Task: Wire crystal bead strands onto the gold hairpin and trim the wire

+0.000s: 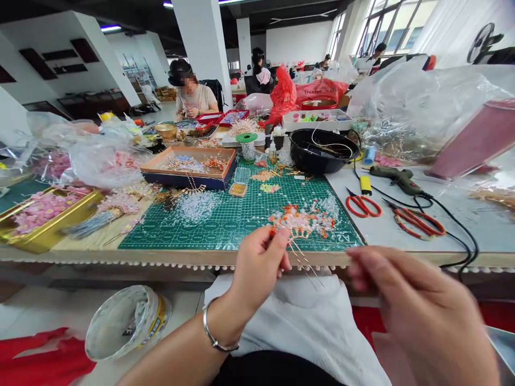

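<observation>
The right hand (418,300) is smeared by motion; its fingers look bunched together, though I cannot tell whether they grip anything fine. The left hand (257,262) pinches the beaded ornament (300,222) between thumb and fingers, covering its left end; the ornament's orange and clear beads are over the near edge of the green cutting mat (229,230), its thin gold prongs slanting down past the table edge above the white cloth (298,321) on the lap. The left forearm is cut off by the lower frame. A gap parts the two hands, and gridded mat shows between the ornament and the pile of clear beads (197,206). Right of the mat, red-handled scissors (364,206), a second red-handled tool (420,220) and a glue gun (398,179) lie on the pale tabletop (462,214). White pompoms trim the table's front. Across the table, a co-worker (197,99) sits before a pillar (201,43), with windows at the far right.
</observation>
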The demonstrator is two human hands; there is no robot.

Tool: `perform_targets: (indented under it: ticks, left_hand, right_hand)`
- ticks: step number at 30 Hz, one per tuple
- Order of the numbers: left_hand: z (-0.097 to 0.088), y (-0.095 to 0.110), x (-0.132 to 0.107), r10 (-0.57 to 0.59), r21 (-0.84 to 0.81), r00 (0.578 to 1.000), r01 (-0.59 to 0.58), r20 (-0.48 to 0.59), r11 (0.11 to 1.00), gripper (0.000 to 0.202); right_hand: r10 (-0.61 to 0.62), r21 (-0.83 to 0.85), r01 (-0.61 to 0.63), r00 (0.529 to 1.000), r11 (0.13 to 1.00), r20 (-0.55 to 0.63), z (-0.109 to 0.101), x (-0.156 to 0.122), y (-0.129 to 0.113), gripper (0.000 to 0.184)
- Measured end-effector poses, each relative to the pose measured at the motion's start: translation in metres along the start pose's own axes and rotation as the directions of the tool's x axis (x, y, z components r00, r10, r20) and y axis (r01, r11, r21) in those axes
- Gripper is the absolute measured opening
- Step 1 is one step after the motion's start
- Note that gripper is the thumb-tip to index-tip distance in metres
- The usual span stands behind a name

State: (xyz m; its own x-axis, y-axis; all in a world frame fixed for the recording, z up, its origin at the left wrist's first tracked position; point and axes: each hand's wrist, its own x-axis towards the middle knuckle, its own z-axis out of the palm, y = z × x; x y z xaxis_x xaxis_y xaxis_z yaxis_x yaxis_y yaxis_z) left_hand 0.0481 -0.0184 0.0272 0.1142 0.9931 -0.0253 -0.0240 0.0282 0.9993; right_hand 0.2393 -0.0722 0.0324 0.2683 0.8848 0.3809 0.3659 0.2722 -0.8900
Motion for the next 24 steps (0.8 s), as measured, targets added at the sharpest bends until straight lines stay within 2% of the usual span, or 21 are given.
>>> perform_targets:
  ticks: [2,4,6,8,10,12,13,16,19,22,24]
  left_hand:
    - [0.004,0.004,-0.008,-0.003,0.012,0.999,0.003,0.04,1.0,0.042]
    - [0.006,0.006,-0.014,-0.011,0.014,0.998,0.01,0.064,1.0,0.043]
    - [0.006,0.006,-0.018,-0.017,-0.012,0.997,0.018,0.071,1.0,0.042]
    - [0.003,0.005,-0.02,-0.022,-0.047,0.998,0.025,0.062,0.999,0.041]
    - [0.001,0.003,-0.021,-0.025,-0.055,0.998,0.028,0.049,0.998,0.041]
    - [-0.001,0.004,-0.023,-0.028,-0.028,0.999,0.029,0.045,0.999,0.042]
    - [-0.001,0.004,-0.024,-0.026,-0.006,0.999,0.026,0.047,1.0,0.042]
    - [0.0,0.006,-0.027,-0.01,0.073,0.998,0.005,0.06,0.997,0.044]
    - [0.0,0.005,-0.028,-0.035,0.098,0.994,0.024,0.107,0.995,0.045]
    - [-0.003,0.003,-0.027,-0.071,0.021,0.977,0.068,0.202,0.997,0.041]
    - [-0.006,0.002,-0.027,-0.075,-0.052,0.963,0.091,0.259,0.994,0.034]
  right_hand:
    - [0.132,0.187,-0.159,0.979,0.969,0.153,0.01,-0.006,-0.002,0.02]
    - [0.18,0.333,-0.211,0.976,0.919,0.123,0.019,-0.012,-0.004,0.019]
    - [0.133,0.379,-0.134,0.991,0.916,0.03,0.023,-0.019,-0.005,0.013]
    - [-0.014,0.226,0.006,0.999,0.974,0.034,0.023,-0.025,-0.006,0.011]
    - [-0.123,0.002,0.124,0.982,0.992,0.14,0.022,-0.028,-0.006,0.013]
    - [-0.093,-0.108,0.115,0.978,0.987,0.185,0.021,-0.027,-0.006,0.016]
    - [-0.042,-0.11,0.06,0.987,0.992,0.156,0.022,-0.026,-0.006,0.017]
    - [0.082,0.009,-0.083,0.994,0.997,0.073,0.025,-0.023,-0.009,0.018]
    - [0.09,0.246,-0.122,0.987,0.962,0.136,0.031,-0.023,-0.011,0.013]
    - [0.153,0.472,-0.245,0.962,0.847,0.225,0.035,-0.02,-0.012,0.011]
    - [0.211,0.555,-0.318,0.945,0.769,0.251,0.037,-0.017,-0.014,0.009]
